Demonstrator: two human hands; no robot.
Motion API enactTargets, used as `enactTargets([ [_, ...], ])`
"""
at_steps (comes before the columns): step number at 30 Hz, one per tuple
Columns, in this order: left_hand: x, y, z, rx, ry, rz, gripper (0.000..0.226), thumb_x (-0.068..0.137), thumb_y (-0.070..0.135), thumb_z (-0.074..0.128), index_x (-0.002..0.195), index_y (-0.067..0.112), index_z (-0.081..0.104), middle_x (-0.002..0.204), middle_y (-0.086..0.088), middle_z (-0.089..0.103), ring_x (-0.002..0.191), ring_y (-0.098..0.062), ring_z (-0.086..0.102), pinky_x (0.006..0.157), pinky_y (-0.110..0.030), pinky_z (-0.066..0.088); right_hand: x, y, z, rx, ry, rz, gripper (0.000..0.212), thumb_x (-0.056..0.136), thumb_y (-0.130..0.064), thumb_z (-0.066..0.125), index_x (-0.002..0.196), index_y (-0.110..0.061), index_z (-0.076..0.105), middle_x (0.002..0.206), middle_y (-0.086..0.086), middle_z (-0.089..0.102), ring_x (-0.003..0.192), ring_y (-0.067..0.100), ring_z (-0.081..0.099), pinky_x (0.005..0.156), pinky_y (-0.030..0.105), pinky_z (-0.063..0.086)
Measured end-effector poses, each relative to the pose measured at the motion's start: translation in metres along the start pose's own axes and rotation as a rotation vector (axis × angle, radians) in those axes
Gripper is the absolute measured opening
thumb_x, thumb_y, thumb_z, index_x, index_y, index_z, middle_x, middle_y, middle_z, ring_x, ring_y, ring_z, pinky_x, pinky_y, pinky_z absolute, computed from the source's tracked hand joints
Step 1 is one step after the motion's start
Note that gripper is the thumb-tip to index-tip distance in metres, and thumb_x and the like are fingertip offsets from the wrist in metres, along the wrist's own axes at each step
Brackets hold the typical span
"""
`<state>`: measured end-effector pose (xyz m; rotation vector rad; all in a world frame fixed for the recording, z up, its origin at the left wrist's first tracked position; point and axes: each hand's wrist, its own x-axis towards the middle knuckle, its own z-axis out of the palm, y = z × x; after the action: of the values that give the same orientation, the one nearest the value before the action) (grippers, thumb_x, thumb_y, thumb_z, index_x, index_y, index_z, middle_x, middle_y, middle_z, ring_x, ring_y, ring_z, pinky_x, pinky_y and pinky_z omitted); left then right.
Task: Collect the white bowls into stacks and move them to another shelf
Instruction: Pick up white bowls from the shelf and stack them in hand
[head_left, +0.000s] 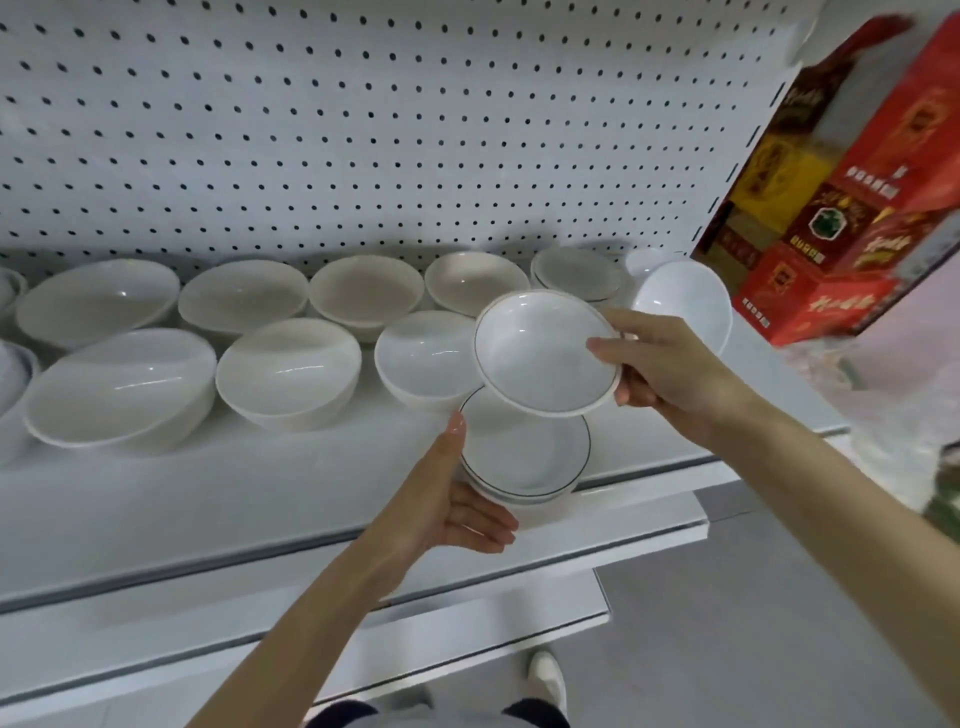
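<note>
Right hand (670, 374) pinches a rimmed bowl (545, 353) by its edge; left hand (447, 499), fingers curled, seems to cradle the small stack (530, 457).

Shop, pegboard-backed shelving (363, 130), rows of bowls (291, 374), boxed goods (831, 234)

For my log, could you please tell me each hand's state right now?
Left hand: holds the bowl stack by its side.
Right hand: grips a single bowl by its rim.

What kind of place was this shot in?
Probably a shop aisle or stockroom: retail shelving with a pegboard back panel, many white bowls set out in rows on the shelf, and red boxes of packaged goods alongside.
</note>
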<state>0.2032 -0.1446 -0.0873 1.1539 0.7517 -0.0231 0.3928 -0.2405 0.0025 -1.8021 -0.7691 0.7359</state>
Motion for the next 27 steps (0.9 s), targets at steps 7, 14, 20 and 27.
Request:
enactTargets([
  [7,-0.006,-0.002,0.002,0.037,0.02,0.143,0.096,0.066,0.087,0.039,0.141,0.028,0.028,0.08,-0.027,0.07,0.065,-0.033,0.07,0.059,-0.036,0.059,-0.026,0.018,0.019,-0.023,0.052,-0.004,0.027,0.095,-0.006,0.052,0.1,-0.027,0.068,0.05,-0.002,0.055,0.038,0.008,0.043,0.041,0.017,0.028],
  [14,-0.005,0.0,0.004,0.019,0.023,0.185,0.073,0.068,0.068,0.041,0.132,0.035,0.027,0.072,-0.024,0.07,0.061,-0.033,0.068,0.056,-0.036,0.059,-0.03,0.025,0.029,0.007,0.024,0.004,0.032,0.095,-0.005,0.052,0.098,-0.033,0.067,0.048,0.002,0.05,0.038,0.009,0.042,0.042,0.02,0.028],
  [20,-0.001,-0.006,0.003,0.023,0.029,0.216,0.071,0.073,0.065,0.041,0.135,0.033,0.028,0.071,-0.021,0.07,0.061,-0.033,0.069,0.056,-0.036,0.059,-0.028,0.03,0.03,-0.004,0.029,0.044,0.036,0.095,-0.005,0.052,0.109,-0.035,0.065,0.05,-0.001,0.05,0.041,0.011,0.039,0.044,0.019,0.031],
  [27,-0.005,-0.009,0.007,0.005,0.078,0.258,0.072,0.074,0.062,0.045,0.137,0.032,0.031,0.074,-0.028,0.068,0.063,-0.038,0.069,0.056,-0.036,0.059,-0.027,0.034,0.028,0.008,0.012,0.053,0.037,0.095,-0.008,0.053,0.112,-0.039,0.065,0.06,0.008,0.049,0.042,0.01,0.039,0.052,0.027,0.029],
])
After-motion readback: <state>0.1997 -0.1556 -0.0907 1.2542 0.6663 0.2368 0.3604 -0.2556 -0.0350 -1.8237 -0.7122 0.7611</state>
